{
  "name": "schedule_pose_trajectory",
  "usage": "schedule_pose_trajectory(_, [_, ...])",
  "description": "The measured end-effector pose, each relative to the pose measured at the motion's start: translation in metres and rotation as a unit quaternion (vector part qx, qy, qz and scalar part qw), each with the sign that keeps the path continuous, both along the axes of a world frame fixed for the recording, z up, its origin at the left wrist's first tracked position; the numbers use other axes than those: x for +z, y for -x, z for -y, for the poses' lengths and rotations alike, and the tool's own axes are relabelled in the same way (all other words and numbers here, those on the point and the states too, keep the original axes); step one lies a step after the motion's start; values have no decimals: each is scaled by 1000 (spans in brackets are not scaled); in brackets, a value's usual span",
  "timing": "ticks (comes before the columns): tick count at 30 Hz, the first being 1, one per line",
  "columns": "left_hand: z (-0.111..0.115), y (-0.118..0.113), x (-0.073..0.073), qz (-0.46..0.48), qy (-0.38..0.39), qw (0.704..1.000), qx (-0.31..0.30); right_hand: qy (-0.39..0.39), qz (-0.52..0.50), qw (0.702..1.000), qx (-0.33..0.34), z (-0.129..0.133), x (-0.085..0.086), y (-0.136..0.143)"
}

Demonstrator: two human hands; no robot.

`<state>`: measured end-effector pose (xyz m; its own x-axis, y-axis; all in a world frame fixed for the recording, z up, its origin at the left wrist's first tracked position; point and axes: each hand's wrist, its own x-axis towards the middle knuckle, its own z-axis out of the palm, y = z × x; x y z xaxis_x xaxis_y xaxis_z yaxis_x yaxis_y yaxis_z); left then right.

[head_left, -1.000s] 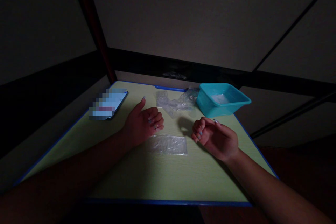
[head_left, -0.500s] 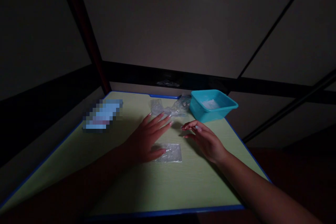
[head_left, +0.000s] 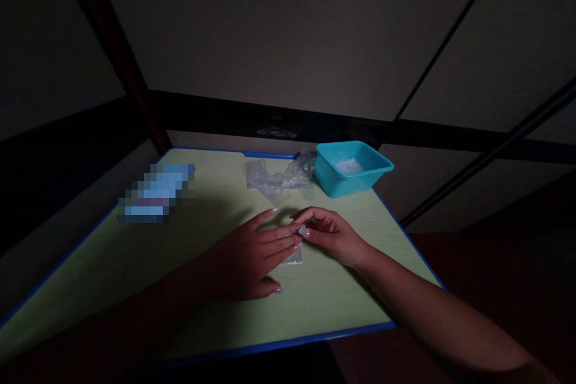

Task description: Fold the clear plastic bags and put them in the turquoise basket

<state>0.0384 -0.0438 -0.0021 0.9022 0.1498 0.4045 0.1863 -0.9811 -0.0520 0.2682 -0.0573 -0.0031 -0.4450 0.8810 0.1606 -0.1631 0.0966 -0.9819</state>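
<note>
My left hand [head_left: 256,255] lies over a small clear plastic bag [head_left: 296,255] on the table, its fingers stretched out and spread. Most of the bag is hidden under that hand. At the left fingertips, my right hand [head_left: 333,235] has its thumb and fingers brought together by the bag's far right corner. What the right fingers pinch, if anything, is covered. Just beyond both hands, more crumpled clear plastic bags [head_left: 274,181] lie in a loose heap.
A turquoise plastic basin [head_left: 335,182] with something whitish inside stands at the table's back right. Toward the left edge lies a blurred-out flat blue object [head_left: 157,192]. The pale green table [head_left: 342,306] has a blue rim and meets a wall behind.
My right hand has come left, and its fingers have closed together at the left fingertips. My left hand has turned slightly and still lies spread over the bag. The view has shifted a little.
</note>
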Motion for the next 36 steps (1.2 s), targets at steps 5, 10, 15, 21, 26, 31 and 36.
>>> schedule_pose_trajectory(5, [4,-3,-1,6,-11,1000,6,-133,117,983,-51,1,3,0])
schedule_pose_trajectory(10, [6,-3,-3,-1,-6,1000,-5,-256,223,938,-75,3,11,5])
schedule_pose_trajectory(15, [8,-3,1,-11,26,1000,15,-230,210,948,-62,3,14,6])
schedule_pose_trajectory(21, [9,-2,6,-7,18,1000,21,-164,159,973,-46,2,10,4])
schedule_pose_trajectory(26, [4,0,7,-2,-27,999,46,-35,3,995,-95,-4,7,-2])
schedule_pose_trajectory(31, [-5,5,2,5,-40,995,87,65,-175,977,-104,-11,25,-19])
schedule_pose_trajectory(36, [-14,6,3,7,4,987,163,42,-258,958,-122,-12,44,-31])
